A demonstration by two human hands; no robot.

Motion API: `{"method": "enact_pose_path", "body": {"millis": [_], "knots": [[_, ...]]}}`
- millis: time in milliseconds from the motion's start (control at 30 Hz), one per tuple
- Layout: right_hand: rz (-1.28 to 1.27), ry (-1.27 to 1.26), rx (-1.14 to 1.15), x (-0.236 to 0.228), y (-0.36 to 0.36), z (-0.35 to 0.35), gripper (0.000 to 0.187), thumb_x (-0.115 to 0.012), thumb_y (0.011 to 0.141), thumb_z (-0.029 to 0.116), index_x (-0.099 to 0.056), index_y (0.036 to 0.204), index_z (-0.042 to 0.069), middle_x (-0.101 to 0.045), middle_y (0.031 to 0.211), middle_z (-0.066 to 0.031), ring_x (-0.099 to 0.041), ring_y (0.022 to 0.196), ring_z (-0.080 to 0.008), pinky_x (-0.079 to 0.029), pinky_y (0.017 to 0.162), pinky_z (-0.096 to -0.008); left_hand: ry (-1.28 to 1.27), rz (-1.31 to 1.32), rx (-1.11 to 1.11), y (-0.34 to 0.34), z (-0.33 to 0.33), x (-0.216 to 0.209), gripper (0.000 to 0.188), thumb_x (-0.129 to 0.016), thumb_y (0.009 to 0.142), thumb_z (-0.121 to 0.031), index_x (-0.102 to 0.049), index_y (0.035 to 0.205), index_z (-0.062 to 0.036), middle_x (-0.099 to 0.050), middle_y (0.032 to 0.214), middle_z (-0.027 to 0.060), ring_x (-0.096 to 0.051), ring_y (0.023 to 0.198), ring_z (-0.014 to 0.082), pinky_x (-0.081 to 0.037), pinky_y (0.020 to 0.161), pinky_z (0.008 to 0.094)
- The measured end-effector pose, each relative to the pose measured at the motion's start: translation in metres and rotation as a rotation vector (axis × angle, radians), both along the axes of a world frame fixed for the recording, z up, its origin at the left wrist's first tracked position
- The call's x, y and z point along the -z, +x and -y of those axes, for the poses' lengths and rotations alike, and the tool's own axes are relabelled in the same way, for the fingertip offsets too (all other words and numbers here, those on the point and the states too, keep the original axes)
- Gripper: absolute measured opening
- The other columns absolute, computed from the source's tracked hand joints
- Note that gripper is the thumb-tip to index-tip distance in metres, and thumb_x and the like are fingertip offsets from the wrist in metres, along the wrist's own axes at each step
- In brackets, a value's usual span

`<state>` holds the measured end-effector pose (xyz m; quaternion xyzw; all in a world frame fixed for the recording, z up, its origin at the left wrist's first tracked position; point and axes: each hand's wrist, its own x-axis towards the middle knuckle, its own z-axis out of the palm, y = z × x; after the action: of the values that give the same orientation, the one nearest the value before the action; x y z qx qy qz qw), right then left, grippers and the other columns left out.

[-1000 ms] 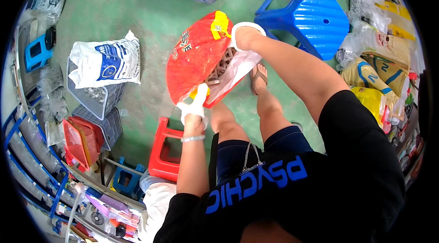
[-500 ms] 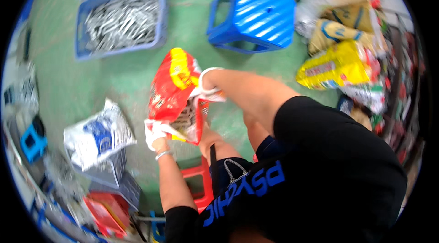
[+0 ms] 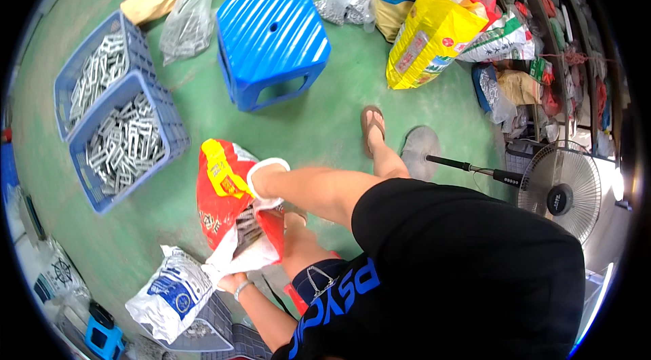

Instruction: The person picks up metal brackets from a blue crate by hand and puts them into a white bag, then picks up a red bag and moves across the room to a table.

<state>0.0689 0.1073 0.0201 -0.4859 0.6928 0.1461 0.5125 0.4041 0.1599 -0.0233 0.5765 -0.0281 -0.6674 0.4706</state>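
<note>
Before my legs a red-and-yellow printed sack hangs tilted, its white-lined mouth toward me. Inside the opening lie several narrow grey-brown metal pieces. My left hand, in a white glove, is closed on the near lower edge of the mouth. On the other side of the mouth, my right hand grips the rim, also gloved in white; its fingers are mostly hidden behind cuff and sack. Next to my left hand, a white bag with blue print rests on a grey crate.
Two blue baskets of metal pieces stand left of a blue plastic stool. A yellow sack leans among other sacks at the upper right, near loaded shelves. A standing fan is at my right. A clear bag lies beyond the baskets.
My view has turned, bringing the fan and my sandalled foot into sight and shifting the stool and baskets leftward. Both hands keep their hold on the red sack, whose mouth remains open.
</note>
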Motion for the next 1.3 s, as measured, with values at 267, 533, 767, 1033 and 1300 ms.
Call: {"method": "enact_pose_path", "body": {"millis": [267, 533, 767, 1033, 1300], "knots": [[0.308, 0.178, 0.272, -0.008, -0.121, -0.116, 0.029, -0.059, 0.073, 0.023, -0.068, 0.089, 0.001, -0.066, 0.09, -0.0205, -0.066, 0.081, -0.0327, -0.052, 0.067, -0.0439, 0.138, 0.046, 0.109, -0.141, -0.054, -0.056, 0.043, -0.041, 0.096, -0.034, -0.052, 0.115, 0.004, -0.059, 0.115, 0.0178, -0.059, 0.1, 0.0326, -0.047, 0.091, 0.0456], [0.288, -0.099, 0.487, 0.029, -0.169, -0.246, 0.032, -0.055, 0.074, 0.027, -0.066, 0.075, -0.003, -0.061, 0.074, -0.0272, -0.062, 0.066, -0.04, -0.049, 0.061, -0.0464, 0.18, 0.121, 0.437, -0.25, -0.063, -0.104, 0.038, -0.045, 0.096, -0.031, -0.055, 0.105, 0.005, -0.062, 0.107, 0.0185, -0.062, 0.093, 0.0329, -0.05, 0.086, 0.0456], [0.239, 0.037, 0.772, -0.007, -0.209, -0.31, 0.025, -0.054, 0.075, 0.02, -0.066, 0.084, 0.001, -0.063, 0.078, -0.0235, -0.061, 0.069, -0.0373, -0.046, 0.063, -0.0448, 0.248, 0.058, 0.626, -0.342, -0.063, -0.119, 0.024, -0.047, 0.094, -0.021, -0.057, 0.1, 0.0006, -0.064, 0.1, 0.0143, -0.064, 0.086, 0.0291, -0.053, 0.081, 0.0433], [0.483, 0.389, 1.694, -0.024, -0.285, -0.344, 0.037, -0.065, 0.08, 0.045, -0.067, 0.102, 0.016, -0.061, 0.084, 0.0001, -0.052, 0.076, -0.0167, -0.04, 0.062, -0.0392, 0.414, -0.016, 0.846, -0.492, -0.075, -0.134, 0.028, -0.045, 0.093, -0.021, -0.056, 0.107, -0.0002, -0.063, 0.106, 0.0154, -0.064, 0.091, 0.0314, -0.052, 0.083, 0.0461], [0.087, -0.119, 1.675, -0.064, -0.42, -0.276, 0.064, -0.07, 0.072, 0.04, -0.05, 0.122, 0.005, -0.054, 0.116, -0.0128, -0.049, 0.108, -0.0237, -0.039, 0.091, -0.0394, 0.425, -0.086, 0.923, -0.578, -0.038, -0.125, 0.058, -0.034, 0.097, -0.04, -0.049, 0.116, 0.0124, -0.059, 0.115, 0.0209, -0.058, 0.104, 0.036, -0.045, 0.094, 0.0465]]}}
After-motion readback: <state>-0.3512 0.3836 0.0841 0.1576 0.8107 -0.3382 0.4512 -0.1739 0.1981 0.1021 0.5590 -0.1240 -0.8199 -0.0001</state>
